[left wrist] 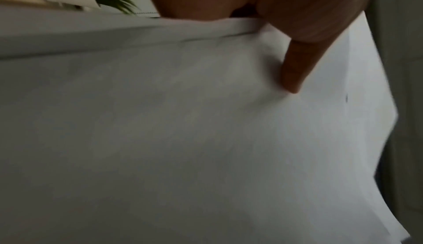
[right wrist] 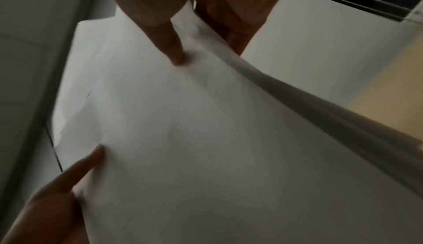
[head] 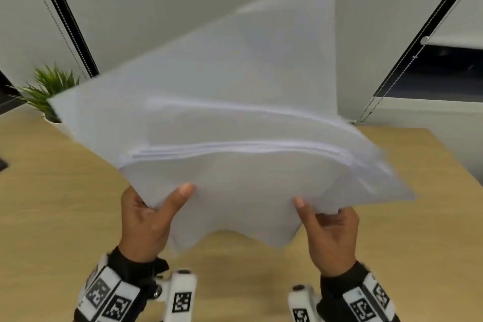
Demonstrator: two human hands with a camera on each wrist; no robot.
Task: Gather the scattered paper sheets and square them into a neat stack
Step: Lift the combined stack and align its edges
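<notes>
A loose bundle of white paper sheets (head: pixel 230 117) is lifted off the wooden table (head: pixel 52 191), tilted up toward me, its sheets fanned out at different angles with uneven edges. My left hand (head: pixel 149 219) pinches the bundle's near left edge, thumb on top and fingers hidden underneath. My right hand (head: pixel 329 232) pinches the near right edge the same way. In the left wrist view the thumb of my left hand (left wrist: pixel 295 67) presses on the paper sheets (left wrist: pixel 183 130). In the right wrist view my right hand (right wrist: pixel 174 49) and the thumb of the left hand (right wrist: pixel 75 168) both press on the paper sheets (right wrist: pixel 194 139).
A small potted green plant (head: pixel 49 89) stands at the table's far left, partly behind the paper. Window blinds with bead chains (head: pixel 407 65) hang behind the table. A dark object (head: pixel 4 165) sits at the far left edge.
</notes>
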